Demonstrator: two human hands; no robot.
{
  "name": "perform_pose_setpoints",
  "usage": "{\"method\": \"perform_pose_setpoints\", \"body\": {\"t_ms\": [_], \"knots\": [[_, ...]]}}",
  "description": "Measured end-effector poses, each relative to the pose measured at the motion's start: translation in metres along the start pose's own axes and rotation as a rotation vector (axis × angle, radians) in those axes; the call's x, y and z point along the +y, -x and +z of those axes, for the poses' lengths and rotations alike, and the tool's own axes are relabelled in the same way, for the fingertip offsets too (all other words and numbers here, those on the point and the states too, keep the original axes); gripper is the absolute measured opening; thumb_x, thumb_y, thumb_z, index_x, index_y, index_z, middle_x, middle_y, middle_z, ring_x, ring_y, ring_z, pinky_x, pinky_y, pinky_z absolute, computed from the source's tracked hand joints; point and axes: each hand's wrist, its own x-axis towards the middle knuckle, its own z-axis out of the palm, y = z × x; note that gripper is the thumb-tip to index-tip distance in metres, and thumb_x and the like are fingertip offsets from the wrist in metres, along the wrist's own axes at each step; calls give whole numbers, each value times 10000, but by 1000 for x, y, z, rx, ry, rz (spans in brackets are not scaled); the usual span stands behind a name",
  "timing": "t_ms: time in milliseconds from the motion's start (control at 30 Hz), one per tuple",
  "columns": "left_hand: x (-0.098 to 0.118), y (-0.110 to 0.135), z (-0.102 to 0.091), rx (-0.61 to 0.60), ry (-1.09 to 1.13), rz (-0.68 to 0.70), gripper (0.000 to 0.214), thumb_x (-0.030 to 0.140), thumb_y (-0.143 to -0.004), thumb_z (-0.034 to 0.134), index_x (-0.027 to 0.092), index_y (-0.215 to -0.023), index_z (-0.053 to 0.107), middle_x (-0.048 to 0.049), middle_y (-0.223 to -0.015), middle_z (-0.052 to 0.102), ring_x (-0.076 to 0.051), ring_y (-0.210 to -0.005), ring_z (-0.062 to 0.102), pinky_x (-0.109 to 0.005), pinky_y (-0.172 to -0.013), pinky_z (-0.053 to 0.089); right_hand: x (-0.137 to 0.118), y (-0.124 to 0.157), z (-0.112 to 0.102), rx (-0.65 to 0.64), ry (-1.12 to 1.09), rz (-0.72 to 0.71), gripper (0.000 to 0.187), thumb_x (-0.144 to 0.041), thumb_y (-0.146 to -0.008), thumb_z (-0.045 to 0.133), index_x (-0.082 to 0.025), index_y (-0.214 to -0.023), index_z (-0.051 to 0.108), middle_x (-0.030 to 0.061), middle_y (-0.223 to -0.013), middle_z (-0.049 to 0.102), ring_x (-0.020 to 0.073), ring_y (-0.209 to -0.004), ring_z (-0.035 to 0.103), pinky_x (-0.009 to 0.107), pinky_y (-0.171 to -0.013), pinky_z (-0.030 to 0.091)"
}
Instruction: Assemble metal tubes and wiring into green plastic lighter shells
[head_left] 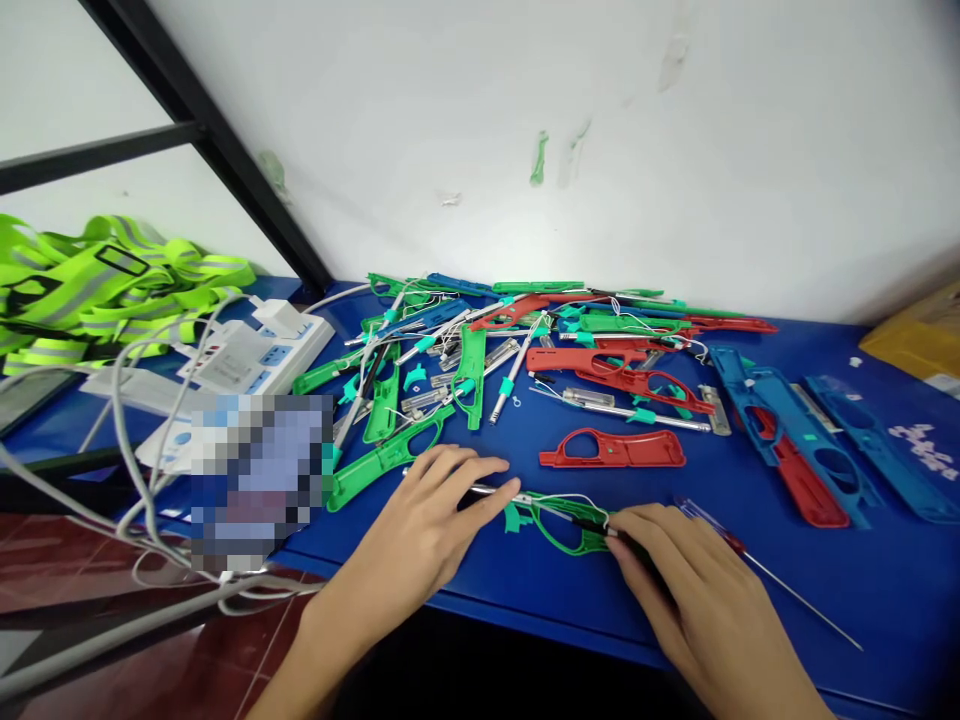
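A green lighter half-shell (571,545) lies near the table's front edge, its hollow side up, with a loop-shaped grip. Along it run a metal tube (551,507), a thin white wire and a dark piece. A teal trigger (514,517) sticks out beside the tube. My left hand (439,515) is closed at the left end, thumb and fingertips about the tube. At the right end, my right hand (679,560) pinches the shell by the dark piece and wire; its palm side is hidden.
Green, red and blue half-shells, tubes and clear fuel tanks form a pile (480,350) behind. A red half-shell (637,449) lies nearer. Blue half-shells (787,430) and a screwdriver (795,595) are right. Left are a power strip (289,360), cables, a pixelated patch and yellow-green straps (112,290).
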Motion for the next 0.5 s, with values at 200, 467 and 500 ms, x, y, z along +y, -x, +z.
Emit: {"method": "perform_pose_setpoints", "body": {"t_ms": [200,467,500], "knots": [[5,-1,-5,-16,8,-13,466,51,-1061,572,175,-1507,629,-123,-1474,693,-307,-1287,604,-515,-1102,497,3,3,2,-26,-9,4,314,-337,-1213,392,-224,-1282,677,20,-1188,827,204,-1044,776,377,-1049,448],[5,0,-3,-22,74,-19,371,114,-1123,545,198,-1468,652,-92,-1480,705,-276,-1358,603,-505,-1220,439,5,9,4,-42,25,-33,319,-270,-1201,394,-234,-1296,697,14,-1204,825,212,-1075,772,384,-1056,442],[5,0,-3,-8,79,-20,350,137,-1139,537,193,-1465,650,-86,-1457,722,-268,-1345,615,-500,-1226,434,6,9,4,-44,24,-32,318,-271,-1201,396,-231,-1293,697,17,-1204,825,211,-1074,771,384,-1057,443]]}}
